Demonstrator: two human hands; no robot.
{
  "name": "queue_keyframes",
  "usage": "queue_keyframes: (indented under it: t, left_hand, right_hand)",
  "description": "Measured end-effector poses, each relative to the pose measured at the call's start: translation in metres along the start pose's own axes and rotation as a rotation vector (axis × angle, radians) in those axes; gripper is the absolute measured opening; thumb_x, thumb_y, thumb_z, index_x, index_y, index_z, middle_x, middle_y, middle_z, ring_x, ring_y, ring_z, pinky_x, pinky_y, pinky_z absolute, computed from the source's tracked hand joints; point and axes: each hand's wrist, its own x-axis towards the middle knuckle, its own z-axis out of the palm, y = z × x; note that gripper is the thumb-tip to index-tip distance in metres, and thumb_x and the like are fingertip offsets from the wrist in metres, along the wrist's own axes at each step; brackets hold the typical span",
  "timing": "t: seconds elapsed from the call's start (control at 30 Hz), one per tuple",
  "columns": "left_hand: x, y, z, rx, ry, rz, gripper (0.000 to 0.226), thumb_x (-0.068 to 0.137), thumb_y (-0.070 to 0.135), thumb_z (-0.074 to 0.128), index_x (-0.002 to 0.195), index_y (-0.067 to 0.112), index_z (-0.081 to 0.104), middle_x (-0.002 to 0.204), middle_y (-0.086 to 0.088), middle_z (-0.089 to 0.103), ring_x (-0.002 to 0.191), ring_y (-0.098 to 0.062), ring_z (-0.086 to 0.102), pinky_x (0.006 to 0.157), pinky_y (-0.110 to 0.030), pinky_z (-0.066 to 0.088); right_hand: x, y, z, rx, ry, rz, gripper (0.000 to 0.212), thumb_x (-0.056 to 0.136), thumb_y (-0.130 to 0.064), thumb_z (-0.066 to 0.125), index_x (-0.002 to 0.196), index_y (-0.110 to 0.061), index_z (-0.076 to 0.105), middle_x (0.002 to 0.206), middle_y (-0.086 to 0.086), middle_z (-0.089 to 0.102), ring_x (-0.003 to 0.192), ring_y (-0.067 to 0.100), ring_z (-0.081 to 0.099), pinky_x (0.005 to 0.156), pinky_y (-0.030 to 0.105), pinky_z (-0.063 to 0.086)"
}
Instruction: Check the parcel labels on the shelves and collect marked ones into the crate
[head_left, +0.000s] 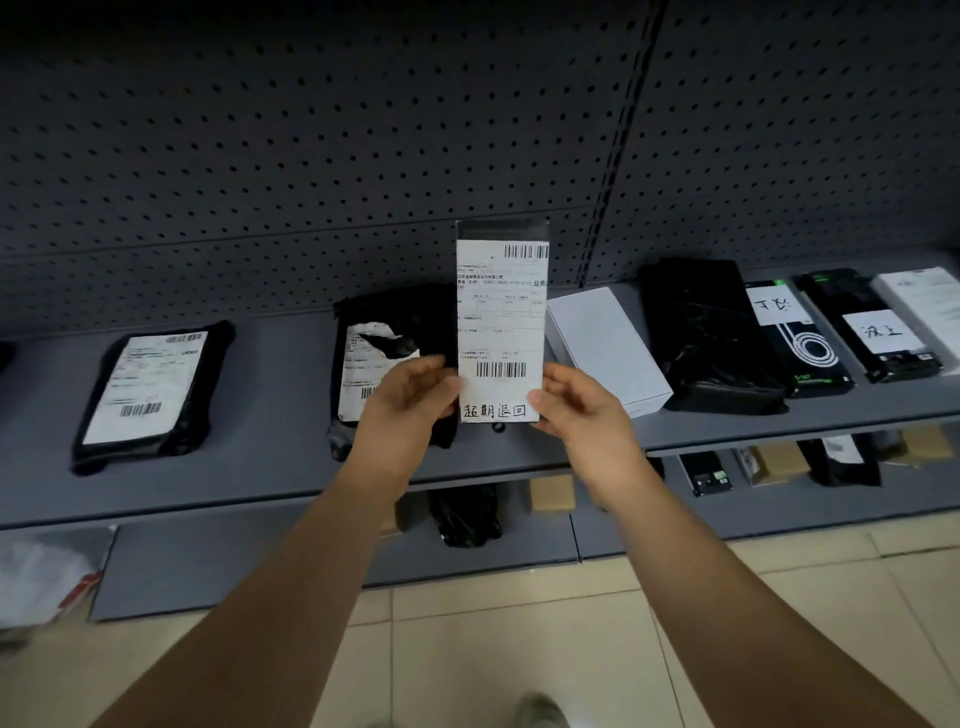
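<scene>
A slim parcel (501, 317) stands upright in front of me, its white shipping label facing me with barcodes and handwritten characters along the bottom. My left hand (410, 400) pinches its lower left edge and my right hand (576, 405) pinches its lower right edge. Behind it on the grey shelf (270, 467) lie a black bag parcel with a white label (150, 389) and another black bag with a torn label (374, 364). No crate is in view.
Right of the held parcel lie a white box (608, 348), a black bag (706, 332) and two black boxes with handwritten notes (795, 338) (878, 327). A lower shelf holds small cardboard boxes (553, 493) and black bags (467, 514). Pegboard backs the shelves; tiled floor lies below.
</scene>
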Motion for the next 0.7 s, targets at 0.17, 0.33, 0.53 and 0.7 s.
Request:
queue_keyframes:
  t: [0.17,0.33,0.53,0.7]
  left_hand:
    - [0.002,0.018,0.001,0.081,-0.042,0.025,0.029,0.094,0.015,0.064,0.122,0.013,0.065,0.109,-0.001,0.073,0.098,-0.017,0.071,0.088,-0.032,0.057]
    - [0.001,0.027,-0.005,0.088,-0.034,0.027,0.017,0.095,0.015,0.062,0.109,0.02,0.07,0.102,0.005,0.075,0.092,-0.013,0.072,0.077,-0.02,0.057]
    - [0.0,0.028,-0.009,0.102,-0.105,0.034,0.027,0.095,0.016,0.062,0.121,0.013,0.066,0.107,0.002,0.074,0.096,-0.014,0.071,0.08,-0.023,0.057]
    - [-0.01,0.028,-0.002,0.393,-0.174,0.169,0.036,0.096,0.037,0.056,0.131,0.028,0.058,0.119,0.017,0.064,0.106,0.004,0.059,0.093,-0.011,0.043]
  right_hand:
    - [-0.001,-0.007,0.001,0.054,-0.054,0.007,0.026,0.094,-0.004,0.059,0.113,-0.021,0.066,0.096,-0.004,0.07,0.097,0.012,0.068,0.084,0.028,0.058]
    - [-0.002,-0.007,0.001,0.099,-0.108,0.117,0.021,0.092,-0.018,0.067,0.112,-0.019,0.069,0.11,0.005,0.073,0.103,0.02,0.068,0.09,0.035,0.057]
    - [-0.01,-0.007,-0.001,0.088,-0.165,0.155,0.024,0.09,-0.015,0.068,0.113,-0.007,0.069,0.108,0.009,0.074,0.089,0.019,0.071,0.088,0.033,0.057]
    - [-0.037,-0.005,-0.022,0.131,-0.015,0.084,0.022,0.091,-0.013,0.066,0.112,-0.006,0.07,0.108,0.006,0.074,0.094,0.019,0.07,0.088,0.03,0.056]
